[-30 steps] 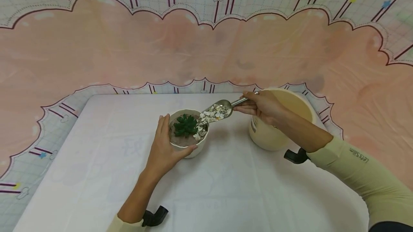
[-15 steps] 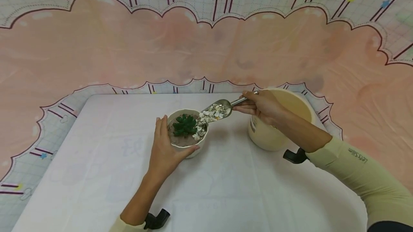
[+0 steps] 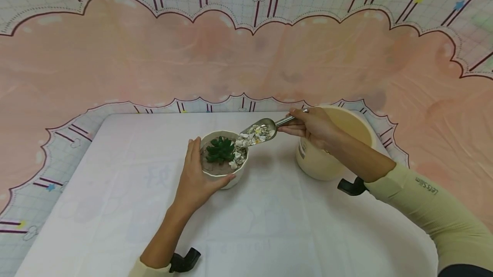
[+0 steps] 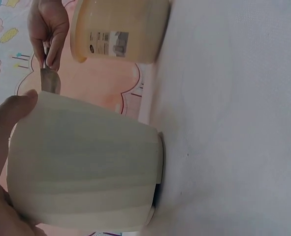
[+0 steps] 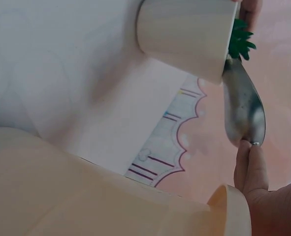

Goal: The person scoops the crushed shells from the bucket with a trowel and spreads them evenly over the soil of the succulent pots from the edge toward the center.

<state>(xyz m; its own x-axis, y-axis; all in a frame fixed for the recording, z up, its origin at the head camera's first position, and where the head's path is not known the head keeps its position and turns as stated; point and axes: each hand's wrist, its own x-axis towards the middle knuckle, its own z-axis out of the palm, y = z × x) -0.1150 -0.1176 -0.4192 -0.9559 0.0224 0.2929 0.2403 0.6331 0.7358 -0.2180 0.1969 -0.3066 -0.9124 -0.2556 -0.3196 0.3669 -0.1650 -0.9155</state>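
My left hand [image 3: 196, 185] holds a white plant pot [image 3: 241, 173] on the table, fingers at its left side and thumb across the front. Inside, a green succulent [image 3: 220, 150] stands in greyish soil, with white stones along the right side. My right hand [image 3: 317, 128] pinches the handle of a metal scoop [image 3: 267, 123], whose tip tilts down at the pot's right rim. White stones [image 3: 257, 134] lie in the scoop. In the left wrist view the pot [image 4: 86, 157] hides its contents; in the right wrist view the scoop's underside [image 5: 244, 110] shows.
A cream bucket [image 3: 319, 166] stands at the right beneath my right forearm; its inside is partly hidden. White cloth covers the table [image 3: 269, 230]. Behind hangs a patterned pink backdrop [image 3: 215, 58].
Both hands, the pot and the scoop stay almost in place. The stones in the scoop lie slightly differently, a little shifted toward the pot.
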